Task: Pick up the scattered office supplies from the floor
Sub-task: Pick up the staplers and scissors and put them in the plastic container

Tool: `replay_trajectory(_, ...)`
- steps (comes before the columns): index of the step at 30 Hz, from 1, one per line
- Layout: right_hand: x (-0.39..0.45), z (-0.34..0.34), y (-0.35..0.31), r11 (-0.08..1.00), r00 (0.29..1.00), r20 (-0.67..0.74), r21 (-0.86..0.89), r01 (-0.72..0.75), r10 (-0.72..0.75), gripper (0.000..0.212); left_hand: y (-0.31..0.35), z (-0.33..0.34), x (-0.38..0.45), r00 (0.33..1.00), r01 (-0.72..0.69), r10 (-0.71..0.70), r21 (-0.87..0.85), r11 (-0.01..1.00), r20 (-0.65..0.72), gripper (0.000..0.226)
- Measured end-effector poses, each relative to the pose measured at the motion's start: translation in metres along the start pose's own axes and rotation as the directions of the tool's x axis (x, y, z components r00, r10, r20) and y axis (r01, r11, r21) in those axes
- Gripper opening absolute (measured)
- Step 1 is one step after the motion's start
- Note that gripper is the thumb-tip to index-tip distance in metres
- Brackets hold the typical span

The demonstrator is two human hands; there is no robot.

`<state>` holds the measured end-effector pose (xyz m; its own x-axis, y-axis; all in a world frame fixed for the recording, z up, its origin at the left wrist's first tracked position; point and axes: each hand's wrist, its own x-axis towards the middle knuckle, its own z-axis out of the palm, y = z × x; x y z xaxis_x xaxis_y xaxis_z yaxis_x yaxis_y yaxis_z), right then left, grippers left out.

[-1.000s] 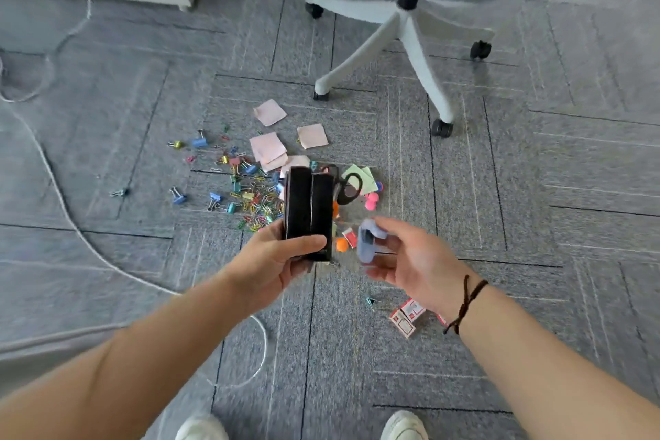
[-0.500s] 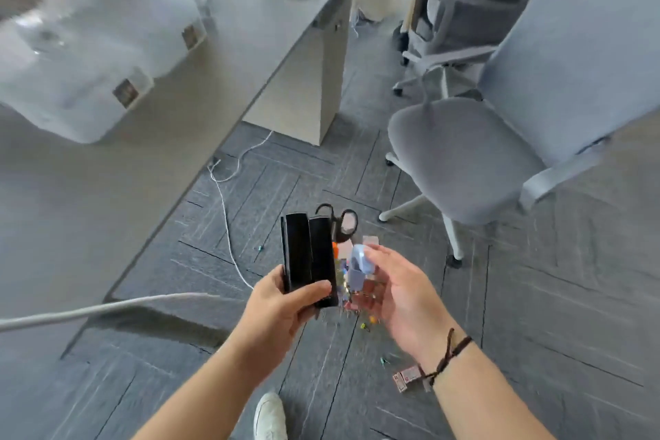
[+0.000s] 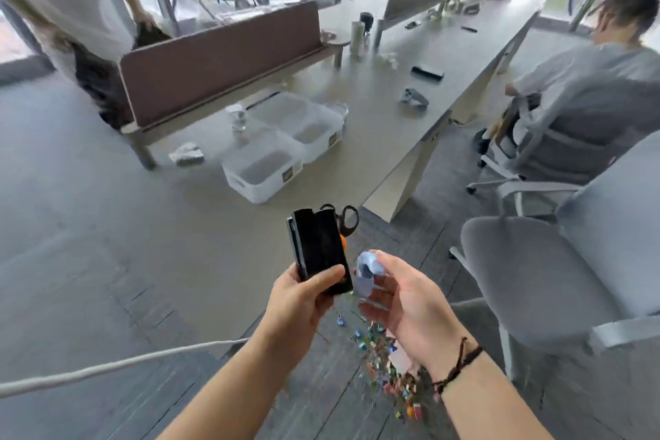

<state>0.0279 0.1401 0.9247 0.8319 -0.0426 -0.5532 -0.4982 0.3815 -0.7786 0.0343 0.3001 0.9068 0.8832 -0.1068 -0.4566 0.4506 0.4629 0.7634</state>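
The left hand (image 3: 303,300) is gripping a black holder (image 3: 318,254) with scissors (image 3: 344,220) inside, the right hand (image 3: 400,300) is pinching a pale blue item (image 3: 368,275), and, with clips (image 3: 378,361) lying on the floor (image 3: 107,296), both loads are probably best carried level to the worktop (image 3: 446,57).

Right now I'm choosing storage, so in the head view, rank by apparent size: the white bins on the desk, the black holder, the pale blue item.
1. White bins, though farther away.
2. Black holder, gripped by the left hand.
3. Pale blue item, in the right hand.
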Motion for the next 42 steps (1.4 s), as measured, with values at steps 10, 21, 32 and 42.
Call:
replay_trajectory(10,0.06,0.055,-0.037,0.993,0.976,0.181,-0.04,-0.111,0.117,0.05,0.055,-0.031,0.04,0.98,-0.083,0.05,-0.169,0.982,-0.19,0.051)
replay_trajectory(21,0.176,0.083,-0.104,0.967,0.914,0.327,-0.16,-0.198,0.241,0.044,0.097,-0.034,0.115,0.909,-0.193,0.077,-0.251,0.949,-0.409,0.06)
replay_trajectory(32,0.28,0.175,-0.117,0.93,0.894,0.322,-0.296,-0.219,0.313,0.028,0.134,-0.068,0.19,0.865,-0.24,0.055,-0.314,0.918,-0.499,0.056)
replay_trajectory(42,0.378,0.233,-0.114,0.857,0.886,0.284,-0.473,-0.204,0.368,0.019,0.154,-0.115,0.261,0.878,-0.185,-0.021,-0.379,0.907,-0.479,0.037)
